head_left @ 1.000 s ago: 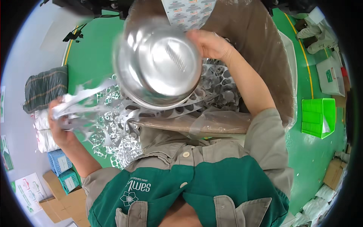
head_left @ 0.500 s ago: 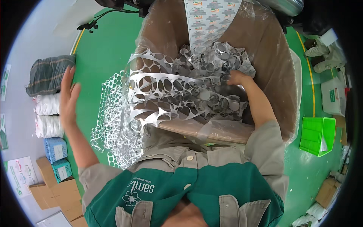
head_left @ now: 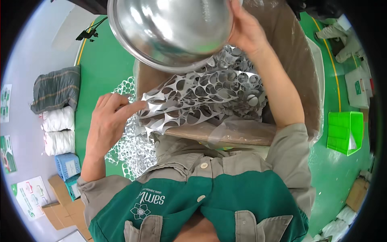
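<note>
My right hand (head_left: 249, 32) grips the right side of a large shiny metal bowl (head_left: 173, 30), fingers partly hidden behind it. The bowl is tilted, its rolled rim towards the lower left, over the far left part of a brown bin (head_left: 286, 52) lined with clear plastic. Inside the bin lie round silvery discs and scraps (head_left: 242, 86). A punched foil sheet (head_left: 181, 97) full of round holes stretches over the bin's left edge. At its left end, my left hand (head_left: 111, 121) is closed, thumb and forefinger at the foil.
More perforated foil (head_left: 135, 151) hangs left of the bin. Along the left wall are a dark checked bundle (head_left: 56, 88), white packs (head_left: 59, 131), a blue basket (head_left: 67, 166) and cardboard boxes (head_left: 66, 209). A green crate (head_left: 338, 131) stands right; a person's legs (head_left: 336, 38) show beyond.
My right hand has left the scraps and now holds the metal bowl, which has come left across the bin. My left hand has moved right and down to the foil, its fingers closing.
</note>
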Available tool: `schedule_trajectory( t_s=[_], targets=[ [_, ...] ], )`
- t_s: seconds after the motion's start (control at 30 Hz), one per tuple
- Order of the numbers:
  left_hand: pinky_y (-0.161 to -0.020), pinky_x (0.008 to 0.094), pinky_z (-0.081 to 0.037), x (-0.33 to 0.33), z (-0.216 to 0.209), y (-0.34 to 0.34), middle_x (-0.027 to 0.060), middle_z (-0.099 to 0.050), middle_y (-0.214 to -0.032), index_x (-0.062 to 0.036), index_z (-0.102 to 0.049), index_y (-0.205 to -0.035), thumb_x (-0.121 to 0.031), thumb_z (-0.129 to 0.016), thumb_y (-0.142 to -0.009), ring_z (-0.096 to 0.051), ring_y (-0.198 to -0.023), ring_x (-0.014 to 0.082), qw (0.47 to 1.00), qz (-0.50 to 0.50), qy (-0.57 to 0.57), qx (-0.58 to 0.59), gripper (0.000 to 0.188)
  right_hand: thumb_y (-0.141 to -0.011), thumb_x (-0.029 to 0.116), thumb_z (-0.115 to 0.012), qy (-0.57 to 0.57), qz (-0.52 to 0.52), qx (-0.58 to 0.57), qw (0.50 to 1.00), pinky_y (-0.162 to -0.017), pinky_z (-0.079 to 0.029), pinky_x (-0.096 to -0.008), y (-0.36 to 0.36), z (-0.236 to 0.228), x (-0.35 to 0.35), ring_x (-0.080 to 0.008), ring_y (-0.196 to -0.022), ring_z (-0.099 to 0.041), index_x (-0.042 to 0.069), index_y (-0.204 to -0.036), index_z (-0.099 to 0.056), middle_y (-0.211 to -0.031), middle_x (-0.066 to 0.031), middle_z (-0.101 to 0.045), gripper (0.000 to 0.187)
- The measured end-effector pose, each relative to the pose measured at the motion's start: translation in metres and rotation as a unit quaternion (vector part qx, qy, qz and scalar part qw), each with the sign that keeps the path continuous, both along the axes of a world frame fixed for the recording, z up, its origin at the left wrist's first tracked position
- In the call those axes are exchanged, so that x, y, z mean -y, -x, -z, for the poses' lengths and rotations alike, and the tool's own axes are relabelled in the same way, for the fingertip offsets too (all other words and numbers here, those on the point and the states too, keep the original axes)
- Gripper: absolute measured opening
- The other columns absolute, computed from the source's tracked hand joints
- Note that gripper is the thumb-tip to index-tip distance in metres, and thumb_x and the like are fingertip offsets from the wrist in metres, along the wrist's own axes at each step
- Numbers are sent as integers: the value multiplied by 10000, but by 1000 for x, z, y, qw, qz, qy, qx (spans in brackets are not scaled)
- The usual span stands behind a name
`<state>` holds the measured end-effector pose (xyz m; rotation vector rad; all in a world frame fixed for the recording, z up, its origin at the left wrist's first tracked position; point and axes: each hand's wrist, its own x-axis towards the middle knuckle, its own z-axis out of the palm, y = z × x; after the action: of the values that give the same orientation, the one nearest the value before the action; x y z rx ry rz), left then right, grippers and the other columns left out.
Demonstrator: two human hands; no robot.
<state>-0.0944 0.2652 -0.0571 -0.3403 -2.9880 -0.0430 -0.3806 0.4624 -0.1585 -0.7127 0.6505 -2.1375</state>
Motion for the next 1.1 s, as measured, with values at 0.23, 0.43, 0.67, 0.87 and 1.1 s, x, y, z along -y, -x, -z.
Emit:
schedule_trajectory(
  t_s=[0.23, 0.43, 0.67, 0.87, 1.1],
  targets=[
    [-603, 299, -398, 28, -25, -34, 104, -516, -783, -31, -613, -940, 45, -556, -718, -510, -691, 238, 979, -167, -120, 7, 242, -778, 243, -584, -703, 42, -545, 455, -856, -441, -383, 17, 206, -46, -326, -1042, -542, 15, -1038, -592, -1103, -170, -578, 346],
    [-574, 253, -397, 43, -2, -14, 52, -534, -731, -32, -584, -1008, -16, -567, -762, -508, -637, 143, 966, -164, -198, 12, 247, -666, 301, -698, -640, -38, -618, 454, -788, -459, -397, 29, 136, -38, -331, -936, -576, -2, -1011, -581, -996, -203, -599, 474],
    [-518, 137, -336, 64, 8, -18, -18, -522, -695, 5, -441, -1211, -79, -507, -840, -461, -587, 2, 819, -242, -520, 6, 386, -884, 270, -519, -110, 18, -209, 972, -838, -498, -337, 16, -22, -28, -188, -1006, -577, 36, -1151, -502, -1060, -81, -595, 356],
    [-535, 186, -468, 70, -14, -26, 83, -597, -900, 24, -365, -1263, -211, -528, -834, -571, -640, 84, 706, -229, -638, -206, 516, -807, 331, -609, -541, 4, -514, 666, -853, -437, -360, 27, 112, -21, -269, -988, -560, -20, -1123, -485, -1066, -151, -574, 488],
    [-902, 343, -393, 209, 28, -107, 98, -536, -1159, -40, -565, -1105, -95, -512, -836, -508, -1054, 235, 910, -408, 55, -36, 280, -636, 251, -694, -718, -104, -554, 409, -758, -472, -406, 6, 209, -70, -319, -897, -594, -15, -888, -626, -942, -205, -611, 373]
  ],
)
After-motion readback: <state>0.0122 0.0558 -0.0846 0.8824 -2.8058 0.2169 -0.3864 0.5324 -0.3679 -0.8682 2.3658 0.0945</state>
